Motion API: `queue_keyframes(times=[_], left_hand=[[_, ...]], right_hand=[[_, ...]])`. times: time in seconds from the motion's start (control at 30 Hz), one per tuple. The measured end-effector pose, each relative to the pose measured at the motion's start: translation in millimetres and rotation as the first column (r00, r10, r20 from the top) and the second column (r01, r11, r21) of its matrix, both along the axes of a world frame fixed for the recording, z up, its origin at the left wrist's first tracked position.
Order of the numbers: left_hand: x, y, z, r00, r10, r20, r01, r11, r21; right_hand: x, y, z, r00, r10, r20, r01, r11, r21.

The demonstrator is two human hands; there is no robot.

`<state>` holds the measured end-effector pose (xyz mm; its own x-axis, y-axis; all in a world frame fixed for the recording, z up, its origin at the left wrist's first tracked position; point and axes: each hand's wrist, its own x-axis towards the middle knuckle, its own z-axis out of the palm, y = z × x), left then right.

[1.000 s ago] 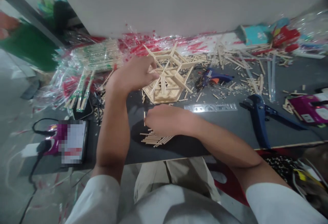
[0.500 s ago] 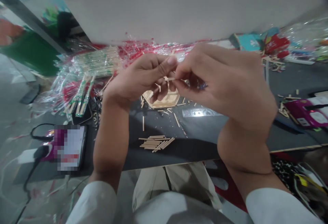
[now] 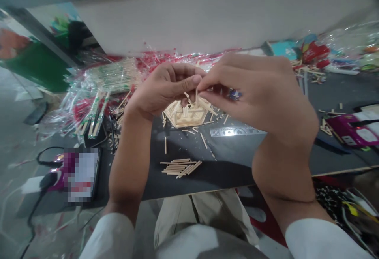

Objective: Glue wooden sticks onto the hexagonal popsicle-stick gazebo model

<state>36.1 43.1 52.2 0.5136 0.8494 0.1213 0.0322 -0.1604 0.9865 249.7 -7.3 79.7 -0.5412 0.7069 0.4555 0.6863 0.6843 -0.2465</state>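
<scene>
The short, pale wooden stick (image 3: pixel 197 98) pinched by the right hand (image 3: pixel 254 93) now points upright instead of level, its lower end seemingly aimed at the far-centre hexagonal light-wood frame (image 3: pixel 189 121), while the left hand's (image 3: pixel 161 89) curled grip is unclear.

From the torso (image 3: pixel 204 243), the left hand (image 3: pixel 166 87) curls at eleven o'clock — thumb (image 3: pixel 187 85) straight — while the right hand (image 3: pixel 251 93) pinches at one.

Matt wooden sticks (image 3: pixel 179 167) (the ruler (image 3: pixel 232 132) smooth, glossy).
</scene>
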Motion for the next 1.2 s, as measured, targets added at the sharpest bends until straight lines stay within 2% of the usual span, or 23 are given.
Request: queue_keyframes(times=[0.13, 0.37, 0.53, 0.77, 0.87, 1.07, 1.2], left_hand=[[-2.0, 0.3, -0.7, 0.997, 0.035, 0.063, -0.039, 0.997, 0.062], [-1.8, -3.6, 6.3, 0.981, 0.159, -0.110, -0.155, 0.987, 0.042], [-0.8, -1.9, 4.9, 0.984, 0.135, -0.112, -0.126, 0.988, 0.084], [-3.1, -2.3, 5.6, 0.988, 0.121, -0.092, -0.117, 0.992, 0.045], [-3.7, -2.6, 6.4, 0.987, 0.120, -0.106, -0.116, 0.992, 0.045], [-7.0, -0.3, 3.7, 0.975, 0.105, -0.198, -0.084, 0.990, 0.115], [-18.7, 2.4, 3.5, 0.949, 0.067, -0.309, -0.022, 0.989, 0.148]], right_hand=[[2.8, 6.8, 0.9, 0.998, 0.040, -0.055, -0.043, 0.997, -0.066], [-2.8, 15.7, -5.3, 0.996, -0.019, -0.087, 0.003, 0.982, -0.188], [-4.8, 15.0, -3.5, 0.999, -0.012, -0.029, 0.006, 0.978, -0.209], [-6.4, 9.6, -1.1, 0.998, 0.057, 0.026, -0.053, 0.990, -0.132], [-8.4, 8.2, -1.4, 0.996, 0.027, 0.082, -0.014, 0.989, -0.147], [-11.8, 9.6, -7.1, 0.990, 0.089, 0.111, -0.074, 0.989, -0.129], [-14.3, 12.2, -16.4, 0.980, 0.018, 0.198, 0.019, 0.983, -0.182]])
